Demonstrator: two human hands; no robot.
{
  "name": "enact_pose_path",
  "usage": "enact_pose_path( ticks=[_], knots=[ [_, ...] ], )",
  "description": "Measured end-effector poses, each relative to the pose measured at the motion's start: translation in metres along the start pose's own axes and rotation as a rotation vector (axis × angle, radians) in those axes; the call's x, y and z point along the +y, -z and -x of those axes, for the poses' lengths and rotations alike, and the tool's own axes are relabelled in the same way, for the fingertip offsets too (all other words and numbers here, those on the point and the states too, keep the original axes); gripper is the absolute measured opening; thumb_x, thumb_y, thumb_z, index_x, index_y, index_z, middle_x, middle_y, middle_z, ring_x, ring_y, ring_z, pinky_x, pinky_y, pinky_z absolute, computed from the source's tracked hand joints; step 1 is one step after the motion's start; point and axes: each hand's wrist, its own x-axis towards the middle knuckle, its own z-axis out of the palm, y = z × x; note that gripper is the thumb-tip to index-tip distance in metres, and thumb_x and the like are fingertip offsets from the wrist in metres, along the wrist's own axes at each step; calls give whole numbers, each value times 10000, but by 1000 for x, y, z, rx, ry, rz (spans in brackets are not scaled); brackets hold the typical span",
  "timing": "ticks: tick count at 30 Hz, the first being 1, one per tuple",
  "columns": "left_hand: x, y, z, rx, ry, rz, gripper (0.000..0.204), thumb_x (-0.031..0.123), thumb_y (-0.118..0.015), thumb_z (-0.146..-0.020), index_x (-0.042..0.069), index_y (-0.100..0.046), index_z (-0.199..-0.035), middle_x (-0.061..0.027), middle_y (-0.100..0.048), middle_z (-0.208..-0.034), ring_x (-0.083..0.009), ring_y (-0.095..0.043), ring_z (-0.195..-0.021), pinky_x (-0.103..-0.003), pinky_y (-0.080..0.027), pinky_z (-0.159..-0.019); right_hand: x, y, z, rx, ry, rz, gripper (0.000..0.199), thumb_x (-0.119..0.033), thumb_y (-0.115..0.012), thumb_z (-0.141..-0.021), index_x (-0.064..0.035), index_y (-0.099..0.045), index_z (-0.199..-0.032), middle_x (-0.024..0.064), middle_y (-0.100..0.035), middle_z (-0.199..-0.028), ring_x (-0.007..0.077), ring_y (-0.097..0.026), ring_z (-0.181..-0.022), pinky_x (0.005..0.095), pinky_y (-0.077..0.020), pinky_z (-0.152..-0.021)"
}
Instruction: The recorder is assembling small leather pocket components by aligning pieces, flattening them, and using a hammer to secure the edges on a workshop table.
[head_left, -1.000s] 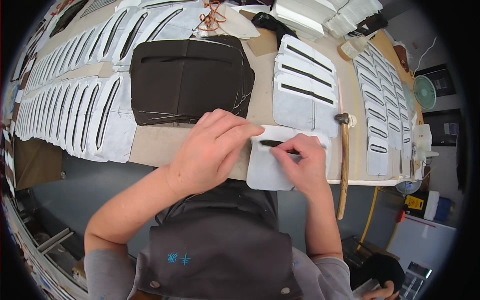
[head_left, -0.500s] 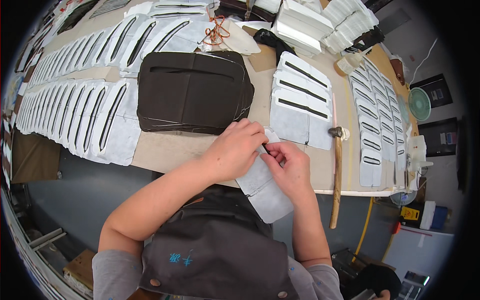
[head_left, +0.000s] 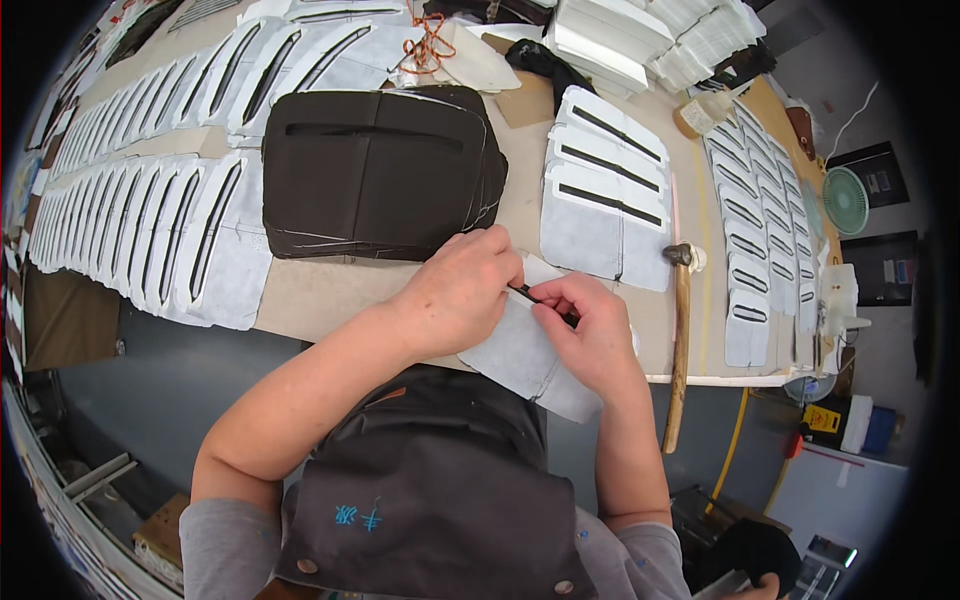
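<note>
Close to the table's front edge, my left hand [head_left: 462, 293] and my right hand [head_left: 588, 322] pinch a grey-white fabric panel [head_left: 513, 352] from either side. A narrow black strip [head_left: 524, 292] runs between my fingertips, along the slot in that panel. Both hands are closed, and my fingers cover part of the strip. The panel's lower corner hangs over the table edge. Just beyond my left hand lies a thick stack of dark brown fabric pieces [head_left: 375, 190], the top one with a long slit. Farther right lie overlapping grey-white panels [head_left: 590, 235] with black-filled slots.
A wooden-handled hammer [head_left: 680, 345] lies to the right, its handle jutting past the table edge. Rows of slotted panels [head_left: 232, 290] cover the left side, more [head_left: 747, 345] the right. Behind are a glue bottle [head_left: 697, 116], orange cord [head_left: 428, 50] and white stacks [head_left: 610, 45].
The held panel has turned, its hanging corner swinging right and up. My right hand has shifted slightly right, and more of the black strip shows between my hands.
</note>
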Motion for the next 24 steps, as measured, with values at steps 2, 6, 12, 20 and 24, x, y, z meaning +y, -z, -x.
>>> enact_pose_path(
  ticks=[2,6,12,20,24],
  knots=[
    [-1,-5,3,30,3,0,196,-50,-647,-810,18,-661,-993,-135,-581,-1037,-354,-594,-1044,-454,-486,-926,2,-3,0,8,11,-3,135,-5,-728,-845,-29,-727,-977,103,-681,-854,254,-679,-769,358,-551,-705],
    [0,-9,6,87,11,-4,189,-52,-642,-811,22,-657,-985,-132,-572,-1042,-350,-590,-1039,-446,-483,-925,-2,-7,-3,6,50,1,143,35,-689,-847,-27,-723,-972,114,-673,-890,275,-672,-807,372,-542,-704],
    [-1,-5,9,70,-6,5,166,-28,-666,-815,30,-673,-970,-117,-585,-1046,-327,-578,-1009,-433,-495,-892,8,-16,7,87,224,77,249,96,-646,-817,-32,-735,-1011,109,-665,-933,311,-636,-835,404,-522,-699],
    [-3,-4,20,69,-169,-201,152,17,-715,-836,50,-699,-983,-97,-618,-1117,-308,-584,-1053,-414,-507,-892,5,-6,10,61,392,312,268,79,-671,-799,-37,-708,-1037,113,-660,-985,317,-634,-899,417,-529,-730],
    [-5,-1,22,77,-126,-114,204,52,-750,-832,58,-704,-1030,-102,-616,-1113,-309,-581,-1068,-423,-500,-896,1,16,13,-83,36,92,190,27,-719,-825,-37,-672,-997,115,-664,-963,316,-653,-871,418,-532,-744]
  ],
)
